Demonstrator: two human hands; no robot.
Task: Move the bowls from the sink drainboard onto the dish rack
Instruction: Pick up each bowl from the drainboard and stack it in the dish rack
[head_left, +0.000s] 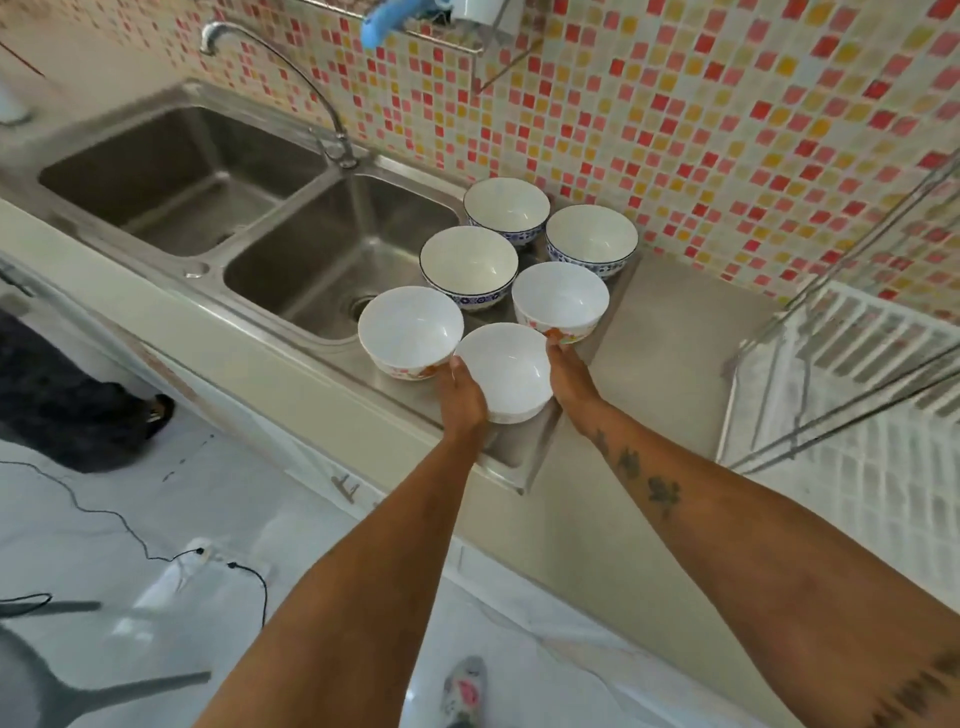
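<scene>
Several white bowls stand on the steel drainboard (511, 447) to the right of the sink. The nearest bowl (506, 366) is plain white, and both hands clasp it. My left hand (460, 395) presses against its left side and my right hand (569, 376) against its right side. Whether it is lifted off the steel I cannot tell. Two more white bowls with a floral band sit to its left (410, 330) and behind its right (560, 299). Three blue-patterned bowls (469, 262) (506, 205) (591, 236) stand further back. The white dish rack (852, 395) is at the right.
A double steel sink (332, 260) with a curved tap (291, 67) lies to the left. Grey countertop (670, 332) separates the drainboard from the rack. The rack's metal frame rods (857, 228) rise at the right. A mosaic tiled wall (701, 114) stands behind. Cables lie on the floor below.
</scene>
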